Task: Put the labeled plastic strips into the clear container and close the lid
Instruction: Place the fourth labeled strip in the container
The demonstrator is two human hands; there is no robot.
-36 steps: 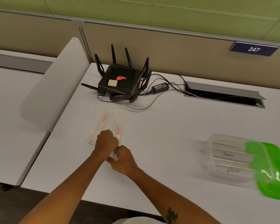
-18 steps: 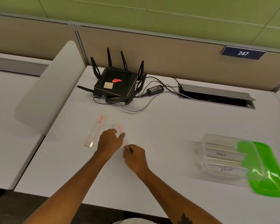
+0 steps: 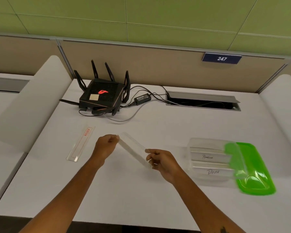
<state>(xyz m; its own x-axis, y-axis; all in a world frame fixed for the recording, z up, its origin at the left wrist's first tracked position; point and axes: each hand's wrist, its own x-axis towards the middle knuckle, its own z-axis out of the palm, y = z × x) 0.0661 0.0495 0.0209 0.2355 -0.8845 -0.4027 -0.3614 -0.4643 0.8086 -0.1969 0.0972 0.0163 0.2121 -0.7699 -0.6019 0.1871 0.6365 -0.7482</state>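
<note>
Since half a second earlier one strip (image 3: 133,148) had left the desk, pinched endwise between left hand (image 3: 106,145) and right hand (image 3: 161,161); next, judged: carry to the open container (image 3: 208,162) at the right edge.

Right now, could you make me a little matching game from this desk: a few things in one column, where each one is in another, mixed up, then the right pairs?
Things:
1. held strip
2. strip with the red label
3. green lid
4. router

Places:
A. at the back of the desk, cables plugged in
B. lying flat on the desk, left of both hands
C. lifted off the desk, one end in the left hand, the other in the right hand
D. beside the clear container, on its right

Pairs: 1-C, 2-B, 3-D, 4-A
</note>
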